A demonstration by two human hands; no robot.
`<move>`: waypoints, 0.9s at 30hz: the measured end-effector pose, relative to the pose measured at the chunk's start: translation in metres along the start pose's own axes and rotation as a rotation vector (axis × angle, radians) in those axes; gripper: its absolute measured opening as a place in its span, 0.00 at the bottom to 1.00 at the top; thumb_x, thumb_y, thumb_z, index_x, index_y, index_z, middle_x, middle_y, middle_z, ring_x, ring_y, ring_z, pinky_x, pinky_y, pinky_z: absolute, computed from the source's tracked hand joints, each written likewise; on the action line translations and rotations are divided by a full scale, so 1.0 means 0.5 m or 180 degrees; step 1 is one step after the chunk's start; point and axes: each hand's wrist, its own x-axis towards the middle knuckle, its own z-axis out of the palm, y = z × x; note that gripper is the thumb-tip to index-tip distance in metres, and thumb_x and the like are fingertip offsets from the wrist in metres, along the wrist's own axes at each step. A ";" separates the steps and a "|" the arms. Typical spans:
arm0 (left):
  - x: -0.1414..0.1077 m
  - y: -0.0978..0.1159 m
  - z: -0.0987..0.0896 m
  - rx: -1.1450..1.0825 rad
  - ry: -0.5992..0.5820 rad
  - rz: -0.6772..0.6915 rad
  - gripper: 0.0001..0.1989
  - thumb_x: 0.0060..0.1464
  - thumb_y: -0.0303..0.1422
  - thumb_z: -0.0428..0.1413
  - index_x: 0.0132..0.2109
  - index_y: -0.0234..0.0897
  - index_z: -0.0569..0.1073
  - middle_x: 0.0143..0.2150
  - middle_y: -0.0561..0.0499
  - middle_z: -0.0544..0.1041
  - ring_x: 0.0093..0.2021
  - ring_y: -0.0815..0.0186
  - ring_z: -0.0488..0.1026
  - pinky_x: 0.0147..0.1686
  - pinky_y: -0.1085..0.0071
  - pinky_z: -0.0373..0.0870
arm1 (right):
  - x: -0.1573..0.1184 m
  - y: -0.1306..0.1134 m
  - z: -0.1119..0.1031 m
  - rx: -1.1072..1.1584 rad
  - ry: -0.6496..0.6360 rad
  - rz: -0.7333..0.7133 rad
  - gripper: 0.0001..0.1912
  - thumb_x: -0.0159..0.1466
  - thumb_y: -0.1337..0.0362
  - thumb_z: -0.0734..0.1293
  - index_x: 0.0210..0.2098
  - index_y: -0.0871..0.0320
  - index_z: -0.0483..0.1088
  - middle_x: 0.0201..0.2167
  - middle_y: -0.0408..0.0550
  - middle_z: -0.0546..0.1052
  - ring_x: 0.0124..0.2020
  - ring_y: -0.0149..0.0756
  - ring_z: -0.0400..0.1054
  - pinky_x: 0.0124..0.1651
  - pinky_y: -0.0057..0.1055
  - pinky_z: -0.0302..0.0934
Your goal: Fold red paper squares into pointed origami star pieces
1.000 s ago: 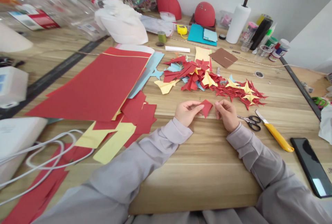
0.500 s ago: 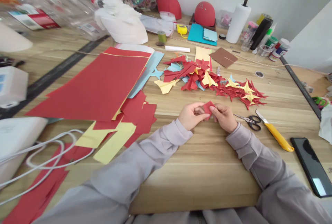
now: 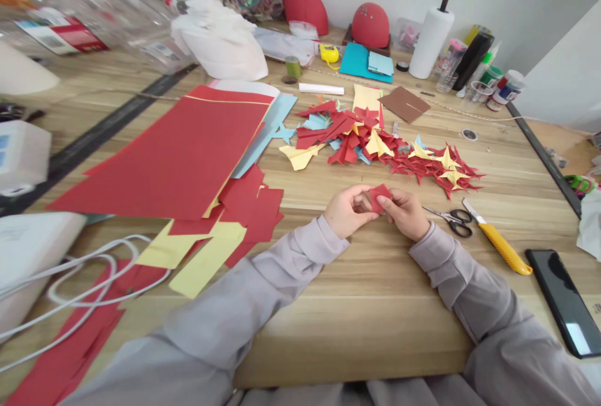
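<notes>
Between my two hands is a small folded piece of red paper [image 3: 379, 197], held just above the wooden table. My left hand [image 3: 348, 210] pinches its left side with curled fingers. On its right side, my right hand [image 3: 405, 213] grips it, thumb pressed on the front face. Beyond the hands lies a heap of red, yellow and blue folded paper pieces [image 3: 345, 136]. Pointed red paper stars [image 3: 460, 171], with a few yellow ones on top, spread to its right. Black-handled scissors [image 3: 457, 221] rest close to my right wrist.
A yellow utility knife [image 3: 504, 248] and a black phone [image 3: 563, 302] lie at right. Large red sheets [image 3: 169, 149] cover the left, with cut strips [image 3: 209, 262] and a white cable [image 3: 107, 281] nearer. Bottles [image 3: 507, 89] and a white roll [image 3: 431, 42] stand at the back.
The red paper has turned slightly and shifted a little to the right between my fingers. My right thumb has slid slightly left and down on it. Nothing else has visibly moved.
</notes>
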 end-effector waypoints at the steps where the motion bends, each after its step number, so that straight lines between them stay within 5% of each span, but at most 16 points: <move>1: 0.000 0.000 0.000 0.0006 0.0006 0.0002 0.27 0.33 0.23 0.63 0.45 0.31 0.68 0.22 0.57 0.72 0.25 0.72 0.70 0.29 0.74 0.67 | 0.000 0.000 0.000 0.0021 0.0003 0.0009 0.22 0.58 0.46 0.62 0.22 0.59 0.64 0.12 0.36 0.60 0.14 0.23 0.51 0.18 0.25 0.47; 10: -0.002 0.016 0.001 0.0116 -0.0008 -0.0028 0.28 0.35 0.26 0.64 0.47 0.29 0.67 0.19 0.60 0.68 0.21 0.74 0.66 0.26 0.76 0.64 | 0.000 0.007 0.003 0.0122 -0.0091 -0.0034 0.18 0.48 0.51 0.72 0.27 0.60 0.69 0.20 0.41 0.68 0.21 0.27 0.57 0.23 0.26 0.52; 20: 0.000 0.005 -0.004 0.0022 -0.0105 -0.0058 0.27 0.34 0.27 0.65 0.46 0.30 0.68 0.23 0.56 0.72 0.26 0.70 0.71 0.32 0.72 0.69 | -0.003 0.005 -0.002 0.0220 -0.0083 0.0139 0.20 0.54 0.48 0.67 0.24 0.60 0.68 0.13 0.37 0.63 0.13 0.23 0.53 0.16 0.24 0.48; 27: 0.001 0.010 -0.003 -0.0055 -0.0214 0.0034 0.25 0.36 0.26 0.64 0.45 0.31 0.68 0.28 0.51 0.76 0.29 0.68 0.73 0.32 0.71 0.69 | -0.002 0.002 -0.003 0.0269 -0.0043 0.0136 0.23 0.56 0.45 0.64 0.24 0.60 0.68 0.17 0.41 0.69 0.15 0.24 0.57 0.18 0.25 0.53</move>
